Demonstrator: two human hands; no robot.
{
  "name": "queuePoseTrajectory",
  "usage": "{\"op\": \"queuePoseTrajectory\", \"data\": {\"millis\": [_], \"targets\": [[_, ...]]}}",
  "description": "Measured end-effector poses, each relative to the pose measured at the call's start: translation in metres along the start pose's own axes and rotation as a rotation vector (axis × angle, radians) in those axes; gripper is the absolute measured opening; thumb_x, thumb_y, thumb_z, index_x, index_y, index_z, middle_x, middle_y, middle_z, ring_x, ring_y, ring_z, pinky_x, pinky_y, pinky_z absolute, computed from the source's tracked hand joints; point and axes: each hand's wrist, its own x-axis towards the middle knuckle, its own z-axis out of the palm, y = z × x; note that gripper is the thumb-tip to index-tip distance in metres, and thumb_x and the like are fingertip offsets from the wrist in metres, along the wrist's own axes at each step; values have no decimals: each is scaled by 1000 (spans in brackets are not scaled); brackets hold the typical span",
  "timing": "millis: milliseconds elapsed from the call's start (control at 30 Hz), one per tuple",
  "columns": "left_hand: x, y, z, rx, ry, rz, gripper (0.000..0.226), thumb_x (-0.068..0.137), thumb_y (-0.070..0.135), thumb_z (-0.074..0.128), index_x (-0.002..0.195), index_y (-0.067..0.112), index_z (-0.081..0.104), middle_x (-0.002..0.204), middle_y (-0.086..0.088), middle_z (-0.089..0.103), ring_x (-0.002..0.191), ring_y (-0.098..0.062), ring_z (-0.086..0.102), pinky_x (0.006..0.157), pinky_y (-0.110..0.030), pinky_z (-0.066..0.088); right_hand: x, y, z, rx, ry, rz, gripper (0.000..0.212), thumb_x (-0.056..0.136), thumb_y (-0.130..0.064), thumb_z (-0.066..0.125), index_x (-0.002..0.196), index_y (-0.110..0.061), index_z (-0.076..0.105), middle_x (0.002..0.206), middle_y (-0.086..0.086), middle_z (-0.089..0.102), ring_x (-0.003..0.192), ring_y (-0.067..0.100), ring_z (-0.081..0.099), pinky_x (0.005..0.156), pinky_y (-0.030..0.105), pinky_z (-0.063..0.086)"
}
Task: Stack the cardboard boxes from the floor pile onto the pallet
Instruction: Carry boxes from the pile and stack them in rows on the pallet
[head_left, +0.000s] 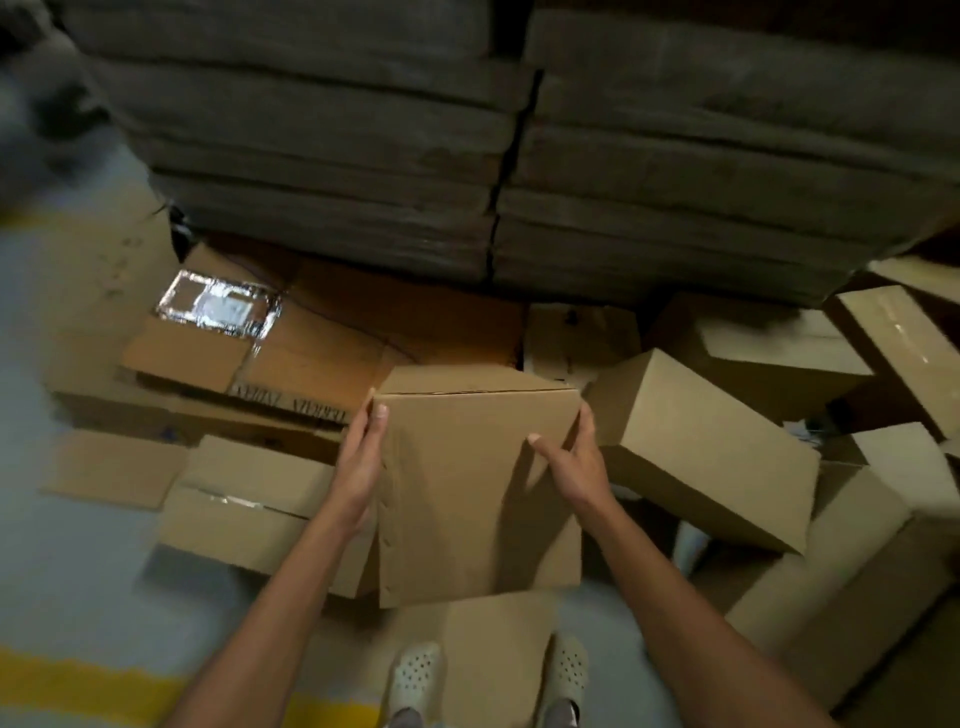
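Head cam: my left hand & right hand grip one box by its sides, thumbs on top, just over the floor pile, tall stack ahead, w/ many boxes left, I reckon.

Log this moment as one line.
left hand: grips box left side | right hand: grips right side | floor pile: boxes remain | stack: ahead

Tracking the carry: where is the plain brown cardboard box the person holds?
In the head view, the plain brown cardboard box sits at centre, gripped between the left hand and right hand, before the dark stack of boxes.
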Motion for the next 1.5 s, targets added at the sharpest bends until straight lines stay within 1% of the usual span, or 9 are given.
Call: {"op": "queuePoseTrajectory", "data": {"millis": [333,433,533,667,767,1033,1233,1367,1500], "targets": [[-66,89,-2,158,-214,59,72,90,76,30,151,39,38,154,6,30,137,-23,36,108,-57,38,-148,-23,-27,78,415,-68,105,64,-78,68,153,-43,26,144,0,50,126,22,53,102,50,50],[-91,96,14,138,-453,52,68,82,88,37,141,54,46,150,3,42,131,-26,46,103,-58,44,-199,-5,-36,174,545,-51,94,79,-61,74,156,-38,25,141,-4,50,122,15,51,98,40,49],[-125,99,34,87,-666,-38,68,87,82,36,137,40,55,130,-17,63,105,-32,65,82,-49,57,-248,16,-49,244,679,-45,81,86,-45,75,153,-32,33,131,-9,56,115,10,57,92,32,49],[-169,97,52,88,-833,-209,81,91,78,32,145,21,51,135,-14,64,122,-34,63,104,-50,48,-319,41,-52,260,851,43,93,76,-64,76,153,-29,37,143,0,56,127,21,57,105,48,50],[-213,94,55,138,-935,-318,70,93,74,36,132,21,62,124,-16,70,116,-35,66,97,-48,51,-379,66,-39,243,961,79,112,59,-91,64,153,-37,33,146,0,51,128,22,54,102,52,51],[-379,64,12,413,-1228,-228,65,88,76,45,98,17,71,89,-13,76,88,-31,68,69,-38,48,-582,126,46,339,1333,148,100,65,-84,58,150,-33,40,138,-1,56,121,20,58,102,45,50],[-502,10,-18,661,-1524,-130,70,87,74,50,123,17,68,115,-13,70,105,-29,63,78,-38,46,-736,180,126,757,1527,254,106,61,-105,35,131,-30,59,134,4,60,117,26,61,104,51,49],[-576,-29,-29,788,-1778,-105,61,94,66,41,95,16,76,87,-8,72,77,-20,65,72,-35,45,-826,225,155,1171,1508,176,120,53,-106,44,150,-35,45,155,4,45,140,29,46,115,58,36],[-646,-59,-34,822,-1974,-123,55,96,61,42,89,20,77,85,-8,69,76,-21,62,74,-35,45,-899,208,172,1486,1569,191,99,71,-95,42,127,-18,68,125,16,70,115,36,65,92,51,54]]}}
